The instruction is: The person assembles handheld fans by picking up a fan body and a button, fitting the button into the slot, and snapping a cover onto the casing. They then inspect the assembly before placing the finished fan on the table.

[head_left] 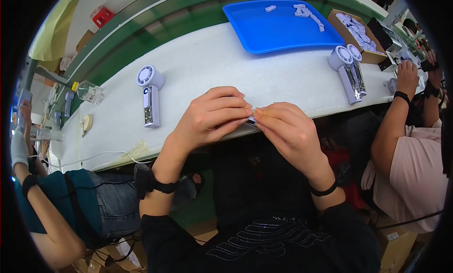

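Observation:
My left hand (214, 113) and my right hand (289, 127) meet over the near edge of the white bench. Both are closed, fingertips pinching one small pale lavender piece with a dark edge (252, 119). Most of that piece is covered by my fingers, so its exact kind stays hidden. To the left of my hands a lavender handheld fan (150, 96) lies with its handle uncovered, circuit board showing. Two similar fans, a front one (347, 75) and one partly behind it (359, 71), lie at the right, also with boards exposed.
A blue tray (269, 34) with several small lavender parts lies at the back, beside a cardboard box (377, 57) of similar parts. At left are a plastic bottle (89, 92), a cream round object (86, 123) and a white cable (101, 153). Co-workers sit on both sides.

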Demonstrator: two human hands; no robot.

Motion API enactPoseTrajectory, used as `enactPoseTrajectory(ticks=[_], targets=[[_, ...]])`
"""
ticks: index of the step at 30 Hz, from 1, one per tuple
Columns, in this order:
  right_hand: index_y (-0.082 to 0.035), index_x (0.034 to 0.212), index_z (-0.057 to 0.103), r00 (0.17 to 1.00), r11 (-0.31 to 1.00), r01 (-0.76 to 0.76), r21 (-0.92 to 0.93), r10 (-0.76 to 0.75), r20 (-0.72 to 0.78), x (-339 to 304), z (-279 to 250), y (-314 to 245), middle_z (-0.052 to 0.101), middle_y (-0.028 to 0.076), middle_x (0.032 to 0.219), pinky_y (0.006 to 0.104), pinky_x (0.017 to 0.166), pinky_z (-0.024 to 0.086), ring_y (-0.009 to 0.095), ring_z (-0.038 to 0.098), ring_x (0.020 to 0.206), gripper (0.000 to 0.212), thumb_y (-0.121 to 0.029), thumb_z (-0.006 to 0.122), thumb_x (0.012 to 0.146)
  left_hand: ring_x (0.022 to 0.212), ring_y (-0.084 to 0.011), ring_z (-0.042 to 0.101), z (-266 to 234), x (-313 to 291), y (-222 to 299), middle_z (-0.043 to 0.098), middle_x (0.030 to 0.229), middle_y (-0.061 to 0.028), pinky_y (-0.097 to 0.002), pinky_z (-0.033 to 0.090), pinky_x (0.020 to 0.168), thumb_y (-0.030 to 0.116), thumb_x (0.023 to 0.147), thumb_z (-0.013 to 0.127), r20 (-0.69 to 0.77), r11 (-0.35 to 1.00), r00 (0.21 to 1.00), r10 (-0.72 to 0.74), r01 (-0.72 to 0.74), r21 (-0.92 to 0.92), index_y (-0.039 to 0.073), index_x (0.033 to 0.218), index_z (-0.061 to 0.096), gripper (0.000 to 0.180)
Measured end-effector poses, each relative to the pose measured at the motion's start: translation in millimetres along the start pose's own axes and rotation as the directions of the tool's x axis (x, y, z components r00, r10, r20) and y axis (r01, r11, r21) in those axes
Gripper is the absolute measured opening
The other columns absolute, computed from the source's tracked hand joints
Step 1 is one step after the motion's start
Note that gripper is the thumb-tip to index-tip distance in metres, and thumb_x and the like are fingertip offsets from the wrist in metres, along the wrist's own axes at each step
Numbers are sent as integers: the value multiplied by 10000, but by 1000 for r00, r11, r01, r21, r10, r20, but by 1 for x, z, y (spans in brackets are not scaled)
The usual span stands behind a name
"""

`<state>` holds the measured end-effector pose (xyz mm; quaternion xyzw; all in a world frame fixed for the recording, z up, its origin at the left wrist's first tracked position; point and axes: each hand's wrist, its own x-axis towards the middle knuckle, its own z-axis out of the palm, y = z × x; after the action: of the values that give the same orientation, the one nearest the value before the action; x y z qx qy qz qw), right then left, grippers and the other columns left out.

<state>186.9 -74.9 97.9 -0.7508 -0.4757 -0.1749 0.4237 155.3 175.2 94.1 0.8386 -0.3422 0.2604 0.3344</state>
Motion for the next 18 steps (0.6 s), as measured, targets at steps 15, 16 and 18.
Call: enactPoseTrajectory(ticks=[15, 16, 18], targets=[[13, 1072, 797, 995, 996, -79, 35, 81, -59, 7, 7, 4, 780, 139, 1025, 376, 814, 615, 306, 765, 946, 201, 15, 821, 872, 1078, -317, 731, 3, 4, -9, 792, 1069, -66, -402, 630, 889, 116, 745, 938, -1, 997, 1000, 22, -22, 71, 42, 1052, 814, 339], [19, 1080, 797, 993, 994, -106, 40, 108, -48, 10, 7, 5, 788, 151, 1041, 371, 811, 619, 310, 770, 950, 211, 23, 822, 871, 1078, -308, 730, 4, 4, -9, 788, 1068, -62, -395, 628, 886, 127, 743, 938, -30, 995, 999, 18, -15, 101, 43, 1045, 811, 338], [20, 1079, 797, 996, 995, -72, 67, 75, -45, 22, 10, 20, 787, 154, 1043, 371, 807, 620, 309, 770, 949, 202, 24, 815, 877, 1071, -307, 730, 6, 5, -12, 787, 1069, -63, -396, 628, 881, 127, 746, 937, -89, 984, 996, 11, 5, 177, 40, 1041, 806, 334]])
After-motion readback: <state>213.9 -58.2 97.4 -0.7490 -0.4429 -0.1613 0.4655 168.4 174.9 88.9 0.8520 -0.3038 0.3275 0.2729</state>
